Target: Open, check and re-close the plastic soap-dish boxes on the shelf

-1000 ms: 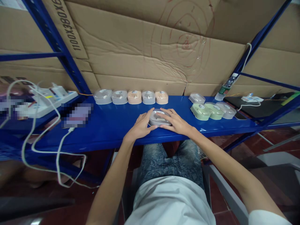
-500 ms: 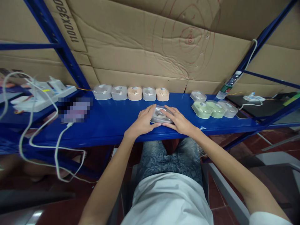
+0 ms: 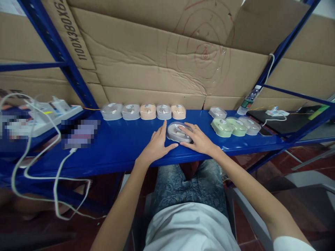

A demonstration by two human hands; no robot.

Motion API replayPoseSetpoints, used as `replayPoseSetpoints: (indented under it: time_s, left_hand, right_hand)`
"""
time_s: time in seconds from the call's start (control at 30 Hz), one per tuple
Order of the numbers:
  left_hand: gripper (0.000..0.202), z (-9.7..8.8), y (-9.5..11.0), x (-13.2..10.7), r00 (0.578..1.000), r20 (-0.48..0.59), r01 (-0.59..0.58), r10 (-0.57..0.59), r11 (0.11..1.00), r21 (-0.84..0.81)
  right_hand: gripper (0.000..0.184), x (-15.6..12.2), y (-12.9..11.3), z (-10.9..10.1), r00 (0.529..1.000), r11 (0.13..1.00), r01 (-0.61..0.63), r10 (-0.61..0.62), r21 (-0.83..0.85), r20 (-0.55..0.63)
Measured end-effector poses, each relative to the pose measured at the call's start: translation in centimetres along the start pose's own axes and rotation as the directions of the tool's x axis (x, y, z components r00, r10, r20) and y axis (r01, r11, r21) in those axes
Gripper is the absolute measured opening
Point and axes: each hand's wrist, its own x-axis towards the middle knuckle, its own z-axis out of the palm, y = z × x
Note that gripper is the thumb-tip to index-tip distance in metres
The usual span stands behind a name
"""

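Observation:
A small grey packaged case (image 3: 173,133) under a clear plastic cover lies on the blue shelf near its front edge. My right hand (image 3: 198,140) holds its right side, with the thumb at the front and the fingers over the top, hiding that end. To the left, my left hand (image 3: 156,143) is open, fingers pointing away from me and thumb stretched toward the case's front. A narrow strip of blue shows between the left palm and the case.
Behind stands a row of grey and peach packaged cases (image 3: 148,111). Green and grey ones (image 3: 222,127) sit at the right, near a water bottle (image 3: 247,101) and a dark phone (image 3: 266,131). At left are a blurred-out device (image 3: 81,134), white cables (image 3: 59,181) and a power strip (image 3: 62,115).
My left hand has come away from the left side of the case. My right hand stays on it. The whole view has shifted slightly.

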Motion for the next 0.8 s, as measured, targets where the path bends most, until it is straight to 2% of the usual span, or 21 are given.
replayPoseSetpoints:
  time_s: [0.13,0.23,0.33,0.43,0.63,0.73,0.8]
  left_hand:
    - [0.107,-0.3,0.2,0.1,0.999,-0.002,0.036,-0.036,0.999,-0.009]
    - [0.102,-0.5,0.4,0.1,0.997,0.031,0.070,-0.071,0.997,0.019]
    - [0.100,-0.6,0.4,0.0,0.995,0.041,0.087,-0.088,0.996,0.035]
    - [0.098,-0.6,0.3,-0.1,0.995,0.042,0.087,-0.088,0.996,0.030]
    - [0.092,-0.6,0.1,-0.2,0.996,0.045,0.080,-0.081,0.997,0.019]
    - [0.089,-0.6,0.1,-0.2,0.994,0.059,0.096,-0.097,0.995,0.019]
    - [0.087,-0.6,0.1,-0.1,0.993,0.066,0.099,-0.100,0.995,0.019]
  right_hand:
    - [0.072,0.5,1.9,-0.6,0.981,0.944,-0.196,0.192,-0.267,-0.043]
    - [0.064,1.1,4.0,-1.4,0.953,0.846,-0.286,0.302,-0.451,-0.038]
    - [0.062,2.3,6.4,-2.0,0.893,0.727,-0.370,0.449,-0.578,-0.007]
    - [0.062,4.0,8.4,-2.2,0.815,0.621,-0.445,0.580,-0.645,-0.004]
    - [0.059,7.2,11.4,-1.8,0.688,0.471,-0.509,0.725,-0.721,-0.013]
    - [0.053,8.1,12.5,-2.0,0.614,0.415,-0.539,0.789,-0.733,-0.005]
    - [0.052,8.4,13.0,-2.1,0.584,0.396,-0.558,0.812,-0.729,-0.006]
